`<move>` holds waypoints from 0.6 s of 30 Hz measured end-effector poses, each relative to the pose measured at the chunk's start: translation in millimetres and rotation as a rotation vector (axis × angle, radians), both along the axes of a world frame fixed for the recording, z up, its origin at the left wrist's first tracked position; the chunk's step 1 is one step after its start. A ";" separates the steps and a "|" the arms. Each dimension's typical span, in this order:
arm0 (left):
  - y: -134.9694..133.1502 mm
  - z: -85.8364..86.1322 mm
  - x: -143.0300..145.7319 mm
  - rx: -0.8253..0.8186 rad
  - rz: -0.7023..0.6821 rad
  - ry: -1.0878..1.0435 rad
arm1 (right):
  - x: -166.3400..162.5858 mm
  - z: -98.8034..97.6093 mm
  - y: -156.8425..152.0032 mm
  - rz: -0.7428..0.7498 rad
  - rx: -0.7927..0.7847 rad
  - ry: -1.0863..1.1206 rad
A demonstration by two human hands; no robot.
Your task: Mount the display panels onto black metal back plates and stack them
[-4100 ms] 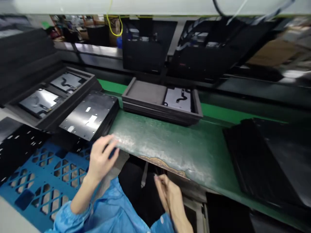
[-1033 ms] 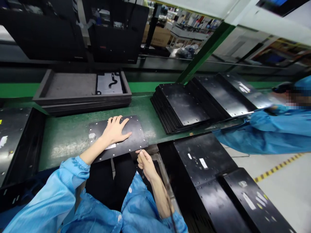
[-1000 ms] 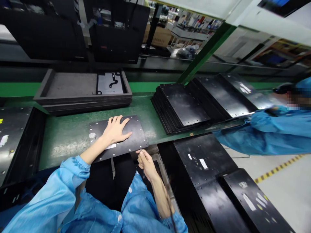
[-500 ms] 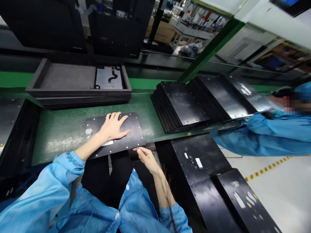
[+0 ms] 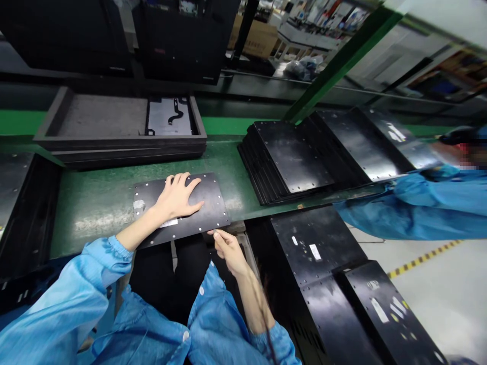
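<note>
A flat black plate (image 5: 210,200) with white dots, like holes or screw heads, along its border lies on the green bench, its front edge reaching past the bench edge. My left hand (image 5: 177,197) rests on top of it, open, fingers spread. A white label peeks out beneath that wrist, and another pale patch marks the plate's left side. At the plate's front right edge, my right hand (image 5: 229,249) is closed, thumb and forefinger pinched together just below the rim. What the pinch holds, if anything, is too small to make out.
A grey foam tray (image 5: 108,115) stands behind the plate, holding a silvery panel (image 5: 169,116) with a black ribbon cable. Stacked black plates (image 5: 291,157) sit to the right; more black panels (image 5: 317,243) lie lower right. Blue sleeves of another person (image 5: 449,205) reach in at far right.
The view has shifted slightly. Both my hands keep the same pose on and beside the black plate. The other person's arm has moved a little to the right in the picture.
</note>
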State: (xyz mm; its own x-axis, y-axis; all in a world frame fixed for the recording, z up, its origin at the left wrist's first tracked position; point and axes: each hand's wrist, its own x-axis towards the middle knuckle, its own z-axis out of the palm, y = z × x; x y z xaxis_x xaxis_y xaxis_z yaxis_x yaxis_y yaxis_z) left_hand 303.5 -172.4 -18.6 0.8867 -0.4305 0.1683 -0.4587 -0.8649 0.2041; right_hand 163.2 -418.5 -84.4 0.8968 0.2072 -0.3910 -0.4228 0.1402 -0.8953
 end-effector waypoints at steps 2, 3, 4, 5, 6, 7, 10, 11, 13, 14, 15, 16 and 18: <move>0.4 0.1 0.0 -0.006 -0.008 0.001 | -5.8 -1.0 8.5 -0.057 0.010 0.001; 0.7 0.0 0.1 -0.012 -0.012 0.002 | -8.2 -1.3 12.7 -0.084 0.015 0.006; 1.1 -0.2 0.2 -0.020 -0.014 0.005 | -10.2 -1.5 16.7 -0.110 0.021 0.013; 1.5 -0.5 0.5 -0.028 -0.016 0.008 | -11.8 -1.4 20.3 -0.133 0.028 0.019; 2.0 -0.9 1.0 -0.034 -0.016 0.011 | -12.9 -1.1 23.4 -0.151 0.038 0.024; 2.5 -1.3 1.5 -0.040 -0.014 0.013 | -13.5 -0.6 25.7 -0.163 0.046 0.027; 4.1 -1.6 3.3 -0.051 -0.003 0.026 | -12.0 1.6 27.5 -0.184 0.018 0.005; 4.6 -1.3 3.8 -0.057 0.002 0.031 | -10.7 2.1 26.4 -0.181 0.001 -0.001; 5.7 -0.4 4.6 -0.067 0.004 0.036 | -7.5 2.3 22.6 -0.150 0.000 0.011; 6.3 0.0 4.9 -0.069 0.000 0.036 | -5.9 2.3 20.4 -0.125 0.024 0.032; 6.8 0.2 5.1 -0.069 -0.003 0.033 | -4.6 2.3 18.2 -0.099 0.060 0.058; 7.3 0.2 5.2 -0.069 -0.005 0.028 | -3.4 2.8 16.3 -0.076 0.092 0.080; 8.1 -1.1 5.1 -0.070 -0.006 0.010 | -1.6 5.6 13.7 -0.051 0.106 0.090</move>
